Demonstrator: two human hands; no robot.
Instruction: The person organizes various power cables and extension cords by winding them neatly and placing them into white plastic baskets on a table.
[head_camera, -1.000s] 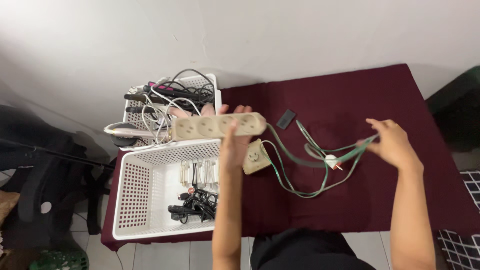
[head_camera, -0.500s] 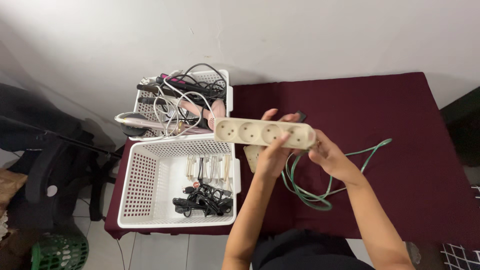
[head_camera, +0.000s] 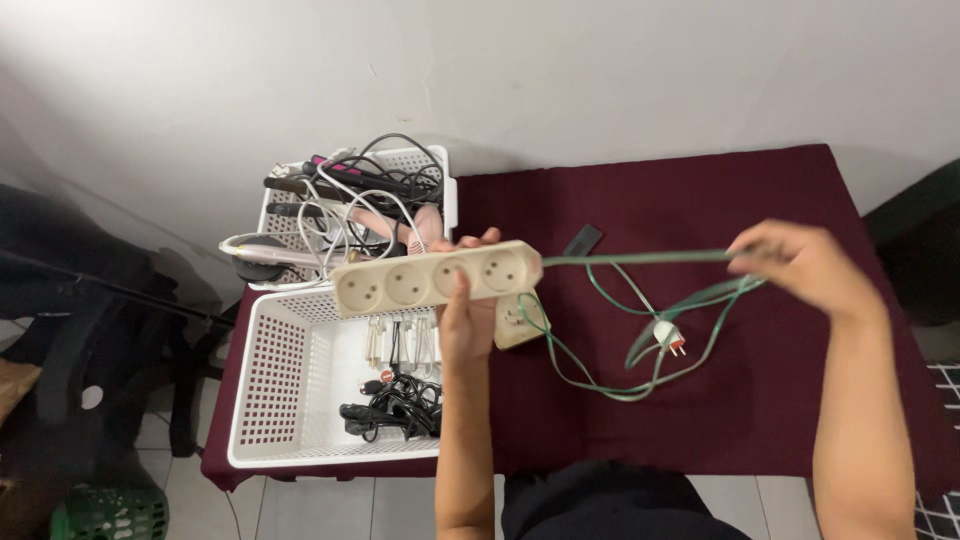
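Above the near white basket (head_camera: 270, 400), the left hand (head_camera: 465, 320) grips a cream power strip (head_camera: 437, 278) from below, fingers wrapped around it. Its green cord (head_camera: 640, 259) runs taut to the right hand (head_camera: 800, 265), which pinches it over the maroon table (head_camera: 700, 190). Loose loops and the plug (head_camera: 667, 335) lie uncoiled; nothing is bundled yet.

Left hand (head_camera: 465, 320) hides part of small beige socket (head_camera: 517, 320)
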